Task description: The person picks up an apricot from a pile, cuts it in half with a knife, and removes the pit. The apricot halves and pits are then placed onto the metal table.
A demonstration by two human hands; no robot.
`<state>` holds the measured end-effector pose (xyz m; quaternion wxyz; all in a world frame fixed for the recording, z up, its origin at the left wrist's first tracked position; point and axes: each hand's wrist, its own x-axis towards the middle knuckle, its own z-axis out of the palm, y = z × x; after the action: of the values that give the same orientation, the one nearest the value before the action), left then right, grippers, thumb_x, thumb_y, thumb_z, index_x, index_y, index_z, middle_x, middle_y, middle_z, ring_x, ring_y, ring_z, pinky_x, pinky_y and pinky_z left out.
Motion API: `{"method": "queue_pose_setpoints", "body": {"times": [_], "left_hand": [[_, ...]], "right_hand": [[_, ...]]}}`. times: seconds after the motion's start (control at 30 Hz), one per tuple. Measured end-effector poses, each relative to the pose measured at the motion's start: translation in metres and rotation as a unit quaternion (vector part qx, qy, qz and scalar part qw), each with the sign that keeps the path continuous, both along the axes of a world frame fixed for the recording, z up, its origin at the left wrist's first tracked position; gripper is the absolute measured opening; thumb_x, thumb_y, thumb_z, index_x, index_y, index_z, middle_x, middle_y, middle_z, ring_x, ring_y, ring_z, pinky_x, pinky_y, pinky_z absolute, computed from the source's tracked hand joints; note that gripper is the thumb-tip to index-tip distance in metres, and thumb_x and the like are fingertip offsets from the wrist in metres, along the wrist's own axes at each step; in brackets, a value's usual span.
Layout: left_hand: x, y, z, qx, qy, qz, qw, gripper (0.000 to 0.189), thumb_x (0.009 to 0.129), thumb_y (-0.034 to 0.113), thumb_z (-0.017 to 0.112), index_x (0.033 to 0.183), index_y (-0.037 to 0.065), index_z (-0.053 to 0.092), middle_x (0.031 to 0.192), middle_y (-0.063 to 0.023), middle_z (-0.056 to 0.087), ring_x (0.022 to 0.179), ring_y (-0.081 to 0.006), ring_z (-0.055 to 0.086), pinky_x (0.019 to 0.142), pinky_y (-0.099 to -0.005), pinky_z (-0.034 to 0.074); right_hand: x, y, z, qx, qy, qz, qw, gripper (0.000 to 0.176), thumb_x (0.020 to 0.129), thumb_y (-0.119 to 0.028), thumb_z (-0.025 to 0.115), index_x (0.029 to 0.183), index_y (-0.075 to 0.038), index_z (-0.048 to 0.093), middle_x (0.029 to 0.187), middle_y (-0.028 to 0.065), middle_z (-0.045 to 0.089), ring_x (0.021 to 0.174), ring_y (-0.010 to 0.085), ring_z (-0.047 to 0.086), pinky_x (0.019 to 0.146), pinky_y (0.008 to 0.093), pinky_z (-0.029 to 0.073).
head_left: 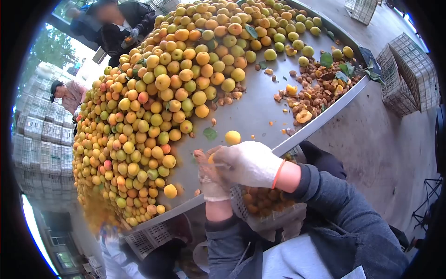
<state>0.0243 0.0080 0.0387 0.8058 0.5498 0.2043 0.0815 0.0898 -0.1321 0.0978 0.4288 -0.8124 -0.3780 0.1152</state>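
My left hand (211, 179), in a stained white glove, is raised over the near edge of the metal table (260, 111). My right hand (253, 162), gloved in white with an orange band at the wrist, meets it from the right. Both hands close round an apricot (211, 158); only a small yellow-orange part of it shows between the fingers. Just beyond my right hand lies a single apricot (232, 137), with a green leaf (210, 134) to its left. A large heap of apricots (153, 107) covers the left and far parts of the table.
Brown pits with torn fruit (320, 86) lie along the table's right rim. Under the near edge stands a crate of fruit (267, 200). White plastic crates (409, 74) are on the floor at right; more are stacked at left. Other people (116, 28) work across the table and at lower left.
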Motion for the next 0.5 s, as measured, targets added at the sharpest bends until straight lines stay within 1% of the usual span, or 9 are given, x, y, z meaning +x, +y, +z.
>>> {"method": "queue_pose_setpoints", "body": {"times": [0.03,0.1,0.17,0.27,0.3,0.33,0.4,0.43,0.5], "left_hand": [[-0.001,0.001,-0.004,0.011,0.011,0.003,1.000,0.047,0.100,0.046,0.038,0.104,0.003,0.056,0.096,-0.0065,0.060,0.087,-0.0193,0.059,0.084,-0.0296,0.048],[-0.001,0.001,-0.006,0.021,0.020,0.009,1.000,0.045,0.101,0.044,0.037,0.103,0.003,0.055,0.096,-0.0054,0.060,0.087,-0.0184,0.059,0.084,-0.0290,0.048],[0.000,-0.002,0.006,-0.093,0.067,0.045,0.992,0.046,0.100,0.045,0.039,0.106,0.003,0.054,0.097,-0.0048,0.060,0.088,-0.0193,0.059,0.082,-0.0305,0.049],[0.001,0.005,-0.025,-0.073,0.007,0.108,0.991,0.048,0.097,0.050,0.045,0.107,0.004,0.054,0.095,-0.0046,0.060,0.086,-0.0197,0.059,0.075,-0.0291,0.051],[-0.007,0.003,0.001,-0.123,0.003,0.070,0.990,0.048,0.095,0.052,0.046,0.109,0.007,0.055,0.093,-0.0042,0.060,0.085,-0.0191,0.060,0.069,-0.0295,0.052],[-0.007,0.006,0.007,-0.122,0.003,0.071,0.990,0.048,0.095,0.052,0.046,0.109,0.007,0.055,0.093,-0.0042,0.060,0.085,-0.0191,0.060,0.069,-0.0295,0.052],[-0.005,0.010,0.018,-0.202,0.055,0.089,0.974,0.046,0.092,0.047,0.057,0.115,0.008,0.052,0.094,-0.0056,0.062,0.074,-0.0168,0.062,0.062,-0.0310,0.054],[-0.004,0.008,0.027,-0.195,0.054,0.085,0.976,0.046,0.092,0.047,0.057,0.115,0.008,0.052,0.094,-0.0056,0.062,0.074,-0.0168,0.062,0.062,-0.0310,0.054],[0.000,0.002,0.041,-0.006,0.129,0.092,0.987,0.040,0.091,0.041,0.058,0.110,0.006,0.058,0.095,-0.0064,0.063,0.083,-0.0135,0.060,0.062,-0.0278,0.049]], "right_hand": [[-0.003,0.004,-0.005,-0.020,-0.057,0.003,0.998,0.016,0.078,-0.018,0.063,0.088,-0.006,0.060,0.072,0.0139,0.064,0.068,0.0337,0.065,0.058,0.0405,0.051],[-0.007,0.005,-0.008,-0.037,-0.063,0.019,0.997,0.015,0.077,-0.019,0.063,0.085,-0.006,0.059,0.071,0.0135,0.063,0.067,0.0339,0.065,0.058,0.0405,0.052],[-0.008,0.005,-0.004,-0.051,-0.069,0.034,0.996,0.015,0.077,-0.019,0.063,0.082,-0.006,0.058,0.069,0.0131,0.062,0.066,0.0340,0.064,0.058,0.0405,0.052],[-0.001,-0.004,0.001,0.019,-0.056,-0.072,0.996,0.020,0.074,-0.023,0.069,0.089,-0.012,0.062,0.071,0.0114,0.063,0.068,0.0306,0.065,0.059,0.0397,0.052],[0.005,-0.007,0.000,0.053,-0.047,-0.111,0.991,0.022,0.074,-0.023,0.070,0.092,-0.012,0.062,0.070,0.0112,0.063,0.068,0.0304,0.066,0.059,0.0389,0.052],[0.012,-0.010,0.001,0.087,-0.040,-0.149,0.984,0.024,0.075,-0.022,0.071,0.095,-0.012,0.062,0.070,0.0111,0.064,0.068,0.0302,0.066,0.059,0.0382,0.053],[0.030,-0.019,0.003,0.038,-0.054,-0.191,0.979,0.030,0.077,-0.021,0.070,0.104,-0.012,0.061,0.072,0.0109,0.065,0.068,0.0301,0.066,0.060,0.0368,0.053],[0.035,-0.025,0.008,-0.036,-0.026,-0.223,0.974,0.037,0.079,-0.019,0.070,0.114,-0.012,0.058,0.075,0.0129,0.066,0.069,0.0296,0.067,0.063,0.0359,0.053],[0.042,-0.037,0.008,0.020,-0.023,-0.250,0.968,0.039,0.079,-0.018,0.071,0.115,-0.012,0.058,0.076,0.0144,0.066,0.069,0.0289,0.067,0.063,0.0357,0.053]]}}
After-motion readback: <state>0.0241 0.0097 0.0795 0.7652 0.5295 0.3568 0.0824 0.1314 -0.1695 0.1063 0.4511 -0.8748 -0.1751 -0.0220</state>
